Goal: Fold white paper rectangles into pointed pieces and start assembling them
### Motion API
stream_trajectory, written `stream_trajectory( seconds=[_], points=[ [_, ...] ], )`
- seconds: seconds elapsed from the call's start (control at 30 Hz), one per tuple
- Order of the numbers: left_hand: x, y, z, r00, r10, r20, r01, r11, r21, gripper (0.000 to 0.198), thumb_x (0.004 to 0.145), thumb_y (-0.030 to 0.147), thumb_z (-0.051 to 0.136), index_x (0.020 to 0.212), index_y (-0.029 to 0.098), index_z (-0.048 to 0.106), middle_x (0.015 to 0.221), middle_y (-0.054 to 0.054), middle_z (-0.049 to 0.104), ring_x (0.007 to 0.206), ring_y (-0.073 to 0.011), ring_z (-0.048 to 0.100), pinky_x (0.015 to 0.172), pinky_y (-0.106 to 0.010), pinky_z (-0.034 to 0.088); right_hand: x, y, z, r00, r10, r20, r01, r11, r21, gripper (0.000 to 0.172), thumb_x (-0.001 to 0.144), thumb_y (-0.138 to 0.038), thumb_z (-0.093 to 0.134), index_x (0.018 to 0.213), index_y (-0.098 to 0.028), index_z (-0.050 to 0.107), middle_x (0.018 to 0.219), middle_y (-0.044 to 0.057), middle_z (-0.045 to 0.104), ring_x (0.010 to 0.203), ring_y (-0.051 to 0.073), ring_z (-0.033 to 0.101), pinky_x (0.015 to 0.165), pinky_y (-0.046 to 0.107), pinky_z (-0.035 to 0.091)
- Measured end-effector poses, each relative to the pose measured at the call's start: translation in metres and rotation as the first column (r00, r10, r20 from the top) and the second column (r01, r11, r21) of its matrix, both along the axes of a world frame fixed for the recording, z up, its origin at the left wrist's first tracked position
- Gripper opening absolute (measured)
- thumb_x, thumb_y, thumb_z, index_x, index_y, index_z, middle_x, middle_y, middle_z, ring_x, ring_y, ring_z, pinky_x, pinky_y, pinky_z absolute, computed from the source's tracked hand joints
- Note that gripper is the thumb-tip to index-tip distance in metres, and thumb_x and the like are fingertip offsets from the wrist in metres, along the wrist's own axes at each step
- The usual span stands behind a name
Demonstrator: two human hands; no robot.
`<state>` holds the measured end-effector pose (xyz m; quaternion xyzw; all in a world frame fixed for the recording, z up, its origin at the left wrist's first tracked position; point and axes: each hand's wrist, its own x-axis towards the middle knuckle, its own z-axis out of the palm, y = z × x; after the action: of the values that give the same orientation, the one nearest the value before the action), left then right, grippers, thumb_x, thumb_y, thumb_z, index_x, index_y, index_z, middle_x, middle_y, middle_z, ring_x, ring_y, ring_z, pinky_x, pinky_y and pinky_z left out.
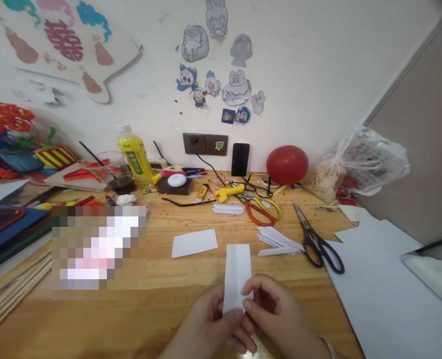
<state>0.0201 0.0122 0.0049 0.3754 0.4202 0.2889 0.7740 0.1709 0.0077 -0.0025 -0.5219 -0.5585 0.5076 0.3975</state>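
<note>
A narrow strip of white paper [237, 271], creased lengthwise, stands up between my two hands near the table's front. My left hand [217, 319] is closed on its lower left part, thumb across the front. On the right edge, my right hand [271, 306] pinches the same paper between thumb and fingers. Just beyond lies a flat white paper rectangle [194, 243]. A small pile of folded paper strips [277, 242] is to the right, and a neat stack of folded paper [228, 209] sits farther back.
Black-handled scissors [320, 249] and red-yellow scissors [264, 212] lie at the right. Large white sheets [389, 284] cover the right side. A yellow glue gun [228, 192], phone [240, 159], red balloon [287, 164] and drink bottle [134, 154] are at the back. Wooden sticks [17, 291] lie left.
</note>
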Motion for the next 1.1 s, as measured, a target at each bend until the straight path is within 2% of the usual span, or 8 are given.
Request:
stream_trajectory(
  seconds=[0.4, 0.53, 0.67, 0.77, 0.83, 0.9, 1.0, 1.1],
  points=[
    [-0.002, 0.002, 0.007, 0.998, -0.021, -0.066, 0.024, 0.999, 0.044, 0.034, 0.06, 0.04, 0.069, 0.078, 0.016, 0.052, 0.057, 0.002, 0.062, 0.046, -0.0154, 0.063, 0.045, -0.023, 0.045, 0.003, 0.005, 0.0, 0.973, 0.022, -0.228, -0.046, 0.994, -0.101, 0.042, 0.076, -0.047, 0.061, 0.106, -0.019, 0.053, 0.057, -0.006, 0.05, 0.046, 0.011, 0.048, 0.049, 0.024, 0.039],
    [-0.007, 0.002, 0.007, 0.977, -0.018, -0.212, 0.049, 0.989, 0.141, 0.021, 0.068, 0.035, 0.057, 0.078, 0.018, 0.05, 0.05, 0.005, 0.055, 0.039, -0.0116, 0.05, 0.041, -0.022, 0.038, 0.008, 0.005, -0.004, 0.981, 0.007, -0.195, 0.005, 0.998, 0.058, 0.046, 0.076, -0.04, 0.064, 0.114, -0.021, 0.047, 0.075, 0.0, 0.059, 0.067, 0.016, 0.058, 0.063, 0.029, 0.046],
    [-0.013, 0.003, 0.007, 0.889, 0.095, -0.448, 0.095, 0.919, 0.383, 0.022, 0.069, 0.032, 0.055, 0.054, 0.02, 0.045, 0.049, 0.007, 0.038, 0.047, -0.01, 0.035, 0.046, -0.022, 0.027, 0.019, 0.006, 0.002, 0.971, -0.234, 0.044, 0.207, 0.923, 0.324, 0.044, 0.08, -0.027, 0.06, 0.12, -0.025, 0.044, 0.106, 0.007, 0.059, 0.094, 0.021, 0.057, 0.081, 0.035, 0.045],
    [-0.017, 0.005, 0.008, 0.842, 0.158, -0.516, 0.122, 0.876, 0.467, 0.022, 0.069, 0.03, 0.055, 0.053, 0.019, 0.045, 0.052, 0.006, 0.035, 0.051, -0.0115, 0.035, 0.049, -0.022, 0.025, 0.025, 0.005, 0.014, 0.935, -0.222, 0.278, 0.05, 0.856, 0.515, 0.027, 0.079, -0.024, 0.061, 0.106, -0.025, 0.057, 0.105, 0.006, 0.063, 0.096, 0.024, 0.057, 0.084, 0.036, 0.043],
    [-0.019, 0.007, 0.009, 0.833, 0.213, -0.51, 0.079, 0.867, 0.491, 0.022, 0.069, 0.032, 0.057, 0.055, 0.019, 0.046, 0.053, 0.006, 0.036, 0.052, -0.0121, 0.036, 0.049, -0.022, 0.026, 0.024, 0.003, 0.019, 0.892, -0.083, 0.444, -0.183, 0.833, 0.522, 0.007, 0.082, -0.023, 0.056, 0.082, -0.024, 0.063, 0.077, 0.003, 0.067, 0.072, 0.02, 0.061, 0.067, 0.03, 0.044],
    [-0.022, 0.009, 0.011, 0.836, 0.28, -0.472, 0.007, 0.854, 0.52, 0.027, 0.069, 0.036, 0.059, 0.054, 0.02, 0.044, 0.053, 0.006, 0.035, 0.052, -0.0123, 0.036, 0.05, -0.022, 0.028, 0.021, 0.0, 0.02, 0.845, 0.006, 0.535, -0.295, 0.839, 0.457, 0.016, 0.085, -0.023, 0.053, 0.072, -0.022, 0.062, 0.063, 0.001, 0.064, 0.058, 0.016, 0.058, 0.057, 0.027, 0.041],
    [-0.024, 0.012, 0.013, 0.864, 0.311, -0.396, -0.058, 0.843, 0.535, 0.036, 0.07, 0.046, 0.059, 0.052, 0.02, 0.041, 0.054, 0.005, 0.035, 0.055, -0.0129, 0.037, 0.052, -0.023, 0.032, 0.016, 0.0, 0.017, 0.847, 0.076, 0.526, -0.286, 0.899, 0.332, 0.02, 0.084, -0.024, 0.052, 0.066, -0.02, 0.06, 0.06, 0.001, 0.063, 0.055, 0.015, 0.056, 0.054, 0.024, 0.04],
    [-0.02, 0.013, 0.01, 0.904, 0.217, -0.368, -0.008, 0.87, 0.494, 0.039, 0.07, 0.053, 0.057, 0.057, 0.018, 0.047, 0.057, 0.004, 0.04, 0.057, -0.0138, 0.04, 0.055, -0.024, 0.034, 0.014, 0.002, 0.015, 0.911, 0.135, 0.39, -0.25, 0.932, 0.261, 0.015, 0.083, -0.027, 0.051, 0.077, -0.019, 0.062, 0.068, 0.002, 0.065, 0.061, 0.015, 0.058, 0.057, 0.023, 0.043]
  ],
)
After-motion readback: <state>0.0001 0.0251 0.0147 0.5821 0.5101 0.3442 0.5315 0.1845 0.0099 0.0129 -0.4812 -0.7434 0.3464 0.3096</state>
